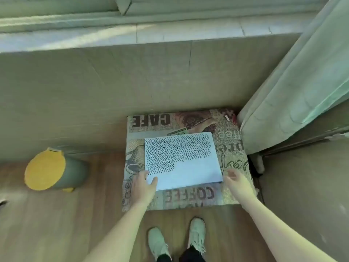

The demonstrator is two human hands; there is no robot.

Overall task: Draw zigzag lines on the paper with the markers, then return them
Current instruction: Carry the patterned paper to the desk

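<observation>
We see the white rectangular sheet of paper [181, 159] lying flat on the square cushion-topped stool printed with coffee and cafe lettering [232, 148], roughly at the middle of its top and turned slightly askew to its edges. Dark zigzag lines fill the far part of the sheet from edge to edge and run on in a shorter block down its left side; the near right part, towards the near edge of the stool, is bare. We judge the drawing well advanced, perhaps two thirds of the sheet covered, though whether more rows are wanted we cannot say. No marker shows anywhere in view, neither on the stool nor in either hand, so we cannot tell whether the markers have been put back already or simply lie out of sight. Our left hand [144, 186] rests on the near left corner of the paper with relaxed, fairly straight fingers, the thumb lying on the sheet. Our right hand [238, 183] hovers just beside the near right corner, fingers loosely spread and holding nothing. A grey cylindrical bin with a yellow lid [54, 170] stands on the wooden floor [56, 224] well to the left, and pale shoes [176, 241] show below.
</observation>
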